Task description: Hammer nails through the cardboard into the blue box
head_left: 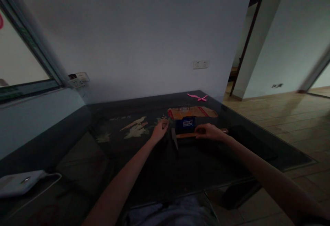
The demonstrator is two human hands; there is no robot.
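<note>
A hammer point(186, 135) with a wooden handle lies low over the dark table, its metal head point(174, 139) toward the left. My right hand point(208, 131) is closed around the middle of the handle. Left of the hammer head, my left hand point(161, 127) has its fingers pinched together; whatever may be in them is too small and dim to make out. Just behind the hammer stands a small blue box point(188, 122) with a white label. Behind that box, several nails point(184, 108) stand in a row at a brown and red cardboard piece point(203, 111).
The table's glossy dark top point(149, 164) bears a bird and flower picture. A pink ribbon point(198, 97) lies near its back corner. At the front left is a white device point(22, 183) with a cable. A wall with a socket point(200, 64) borders the far side.
</note>
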